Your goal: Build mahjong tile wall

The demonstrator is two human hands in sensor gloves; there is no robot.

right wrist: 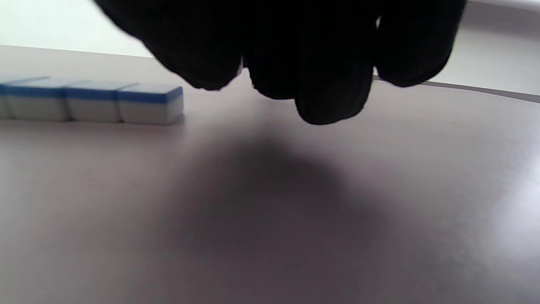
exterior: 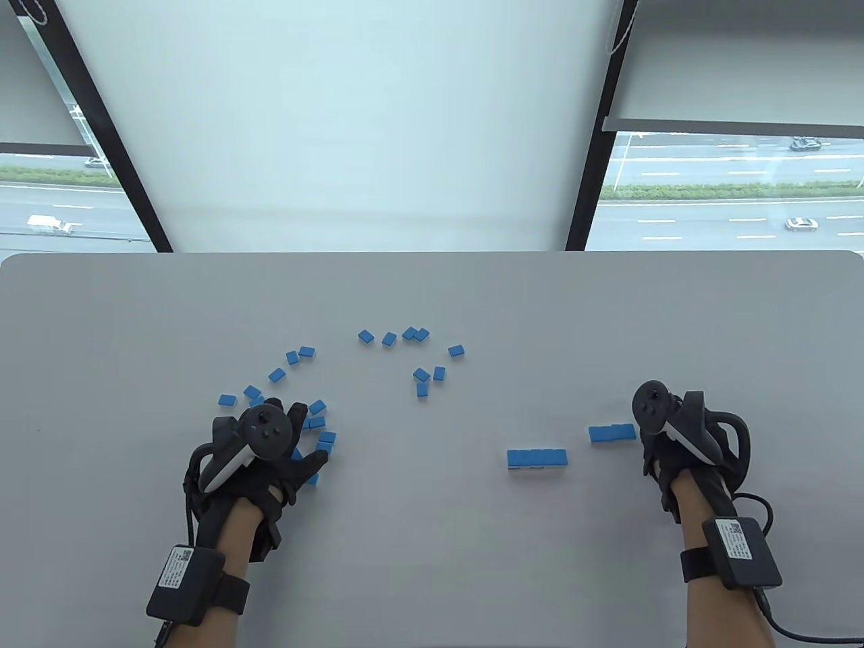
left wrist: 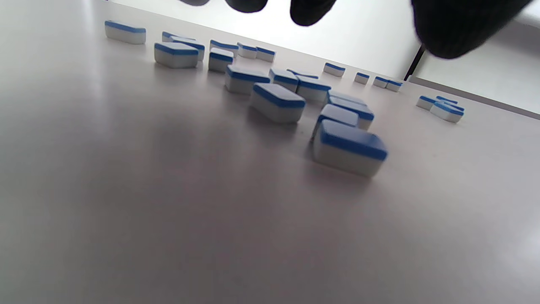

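Several blue-backed mahjong tiles lie scattered on the grey table (exterior: pixel 432 540), most in a loose cluster (exterior: pixel 317 424) at the left and others further back (exterior: pixel 415 334). My left hand (exterior: pixel 304 432) hovers over that cluster with its fingers (left wrist: pixel 312 10) spread, holding nothing. The nearest tile (left wrist: pixel 349 147) lies just under it. Two short rows of tiles lie at the right: one (exterior: pixel 536 458) in the middle, one (exterior: pixel 612 433) just left of my right hand (exterior: pixel 649 451). The right hand's fingers (right wrist: pixel 329 97) hang bunched together above the table, beside that row's end (right wrist: pixel 149 103), with no tile seen in them.
The table's far edge (exterior: pixel 432 253) runs in front of a window with a white blind. Cables run from the wrist units (exterior: pixel 742 553) toward the near edge. Loose tiles (exterior: pixel 428 378) lie between the two hands, further back.
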